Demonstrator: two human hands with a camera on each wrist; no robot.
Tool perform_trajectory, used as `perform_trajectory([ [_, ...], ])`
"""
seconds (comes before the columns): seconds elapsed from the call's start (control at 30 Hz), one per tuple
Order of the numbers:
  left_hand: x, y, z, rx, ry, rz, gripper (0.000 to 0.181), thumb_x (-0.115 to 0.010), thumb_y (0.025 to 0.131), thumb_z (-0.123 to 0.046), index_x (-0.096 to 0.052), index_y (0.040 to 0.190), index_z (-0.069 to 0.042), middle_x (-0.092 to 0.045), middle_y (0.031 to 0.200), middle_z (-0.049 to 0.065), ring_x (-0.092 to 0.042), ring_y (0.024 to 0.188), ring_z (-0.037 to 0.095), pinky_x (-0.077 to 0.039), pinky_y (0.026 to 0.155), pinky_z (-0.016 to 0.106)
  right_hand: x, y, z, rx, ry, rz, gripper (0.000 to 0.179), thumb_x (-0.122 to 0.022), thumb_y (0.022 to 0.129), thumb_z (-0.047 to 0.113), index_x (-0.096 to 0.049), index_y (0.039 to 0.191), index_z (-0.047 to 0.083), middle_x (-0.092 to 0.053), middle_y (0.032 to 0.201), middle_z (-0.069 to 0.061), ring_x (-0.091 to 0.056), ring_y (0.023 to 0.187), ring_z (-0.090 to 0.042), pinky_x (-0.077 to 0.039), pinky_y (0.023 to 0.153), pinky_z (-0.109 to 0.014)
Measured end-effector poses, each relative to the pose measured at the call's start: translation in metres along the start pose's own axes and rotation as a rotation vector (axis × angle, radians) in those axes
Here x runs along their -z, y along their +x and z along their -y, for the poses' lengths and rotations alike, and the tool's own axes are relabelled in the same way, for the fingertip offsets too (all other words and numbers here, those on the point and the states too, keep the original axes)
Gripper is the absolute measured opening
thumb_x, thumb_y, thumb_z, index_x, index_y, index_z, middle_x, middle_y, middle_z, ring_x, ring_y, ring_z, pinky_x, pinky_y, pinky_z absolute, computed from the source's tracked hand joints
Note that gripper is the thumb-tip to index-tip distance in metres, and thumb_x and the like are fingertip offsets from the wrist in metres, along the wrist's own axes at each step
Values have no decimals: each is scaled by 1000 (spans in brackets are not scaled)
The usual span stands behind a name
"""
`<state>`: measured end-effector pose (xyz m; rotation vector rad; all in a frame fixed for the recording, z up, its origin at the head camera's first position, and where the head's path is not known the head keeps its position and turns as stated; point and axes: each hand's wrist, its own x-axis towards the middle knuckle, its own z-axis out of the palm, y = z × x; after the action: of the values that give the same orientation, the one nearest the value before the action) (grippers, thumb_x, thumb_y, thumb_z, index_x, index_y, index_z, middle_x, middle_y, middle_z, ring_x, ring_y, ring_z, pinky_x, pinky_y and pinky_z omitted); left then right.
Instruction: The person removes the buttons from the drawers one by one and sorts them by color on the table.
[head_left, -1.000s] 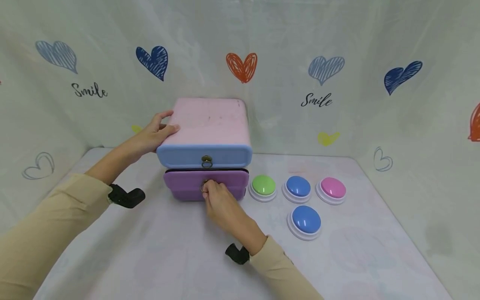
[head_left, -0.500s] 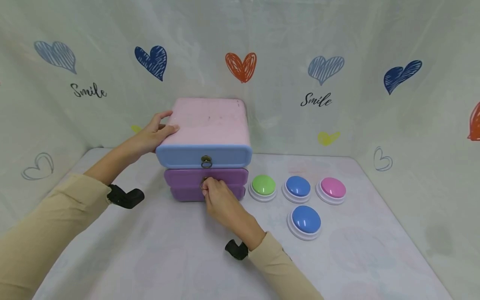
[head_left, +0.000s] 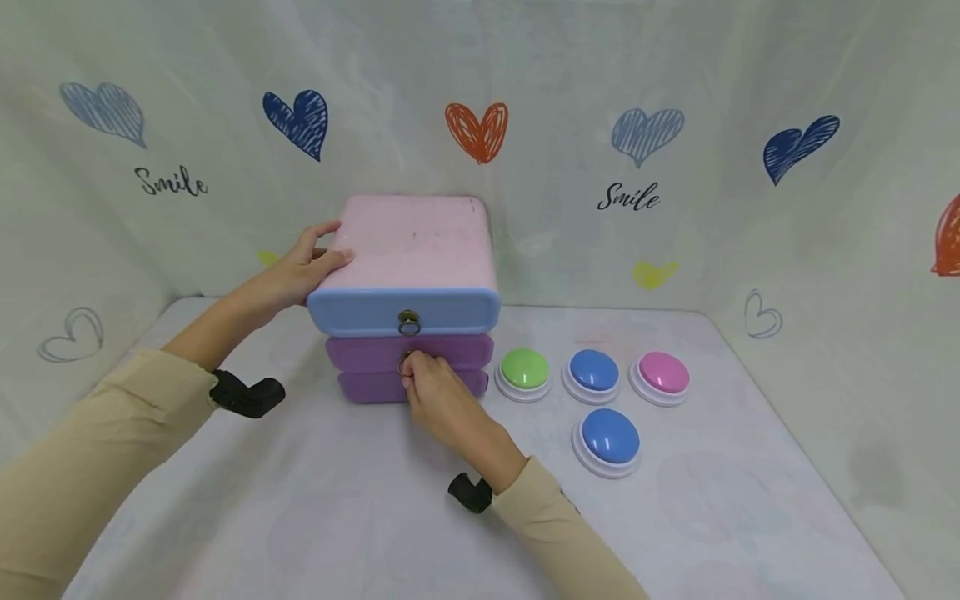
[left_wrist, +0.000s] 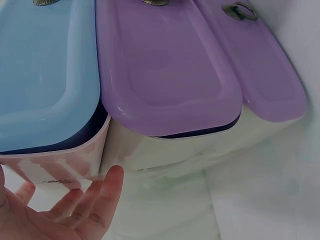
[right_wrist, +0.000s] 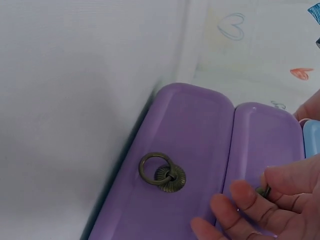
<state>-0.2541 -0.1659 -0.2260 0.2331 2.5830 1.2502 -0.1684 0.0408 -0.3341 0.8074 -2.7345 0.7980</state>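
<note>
A small cabinet with a pink top (head_left: 416,242) has a blue drawer (head_left: 360,312) above two purple ones. My left hand (head_left: 296,271) rests against the cabinet's upper left side, its fingers spread along the wall and the thumb on the top edge. My right hand (head_left: 450,404) pinches the brass ring pull (right_wrist: 265,190) of the middle purple drawer (right_wrist: 265,135) between thumb and fingers. Below it, the lower purple drawer (right_wrist: 195,125) shows its own hanging ring pull (right_wrist: 156,169). Dark gaps behind the blue and middle fronts appear in the left wrist view.
Right of the cabinet stand a green push button (head_left: 525,369), a blue button (head_left: 594,370) and a pink button (head_left: 663,372). Another blue button (head_left: 611,437) sits nearer. A pale cloth printed with hearts (head_left: 476,133) hangs behind the table (head_left: 300,517).
The middle purple drawer has slid inward with my right hand on its ring, and the dark strip above its front is gone from the head view. My left hand stays in place on the cabinet.
</note>
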Motion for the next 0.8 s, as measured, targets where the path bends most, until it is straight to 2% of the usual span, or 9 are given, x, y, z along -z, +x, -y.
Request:
perform_trajectory([
  [0.2, 0, -1, 0, -1, 3, -2, 75, -35, 95, -50, 11, 149, -24, -17, 147, 30, -44, 115, 42, -48, 77, 36, 1, -2, 0, -49, 14, 16, 11, -45, 97, 10, -54, 98, 6, -59, 93, -3, -53, 88, -18, -45, 79, -27],
  [0.47, 0, -1, 1, -8, 4, -8, 75, -36, 95, -50, 9, 149, -24, -19, 147, 29, -44, 116, 41, -48, 78, 36, 3, -8, -1, -55, 27, 63, 20, -49, 95, 13, -55, 113, 4, -62, 109, -7, -56, 102, -19, -45, 89, -28],
  [0.57, 0, 0, 2, -13, 9, -8, 75, -36, 95, -50, 10, 149, -25, -19, 147, 29, -45, 114, 41, -48, 78, 37, 4, -11, -3, -61, 43, 74, 24, -49, 96, 13, -54, 117, 4, -61, 107, -7, -55, 99, -17, -45, 87, -28],
  [0.8, 0, 1, 4, -11, 13, -5, 75, -35, 95, -51, 11, 149, -26, -18, 147, 29, -45, 113, 42, -49, 78, 38, 1, -16, -8, -31, 20, 63, 17, -52, 94, 11, -62, 106, 5, -64, 99, -5, -58, 93, -17, -46, 83, -27],
])
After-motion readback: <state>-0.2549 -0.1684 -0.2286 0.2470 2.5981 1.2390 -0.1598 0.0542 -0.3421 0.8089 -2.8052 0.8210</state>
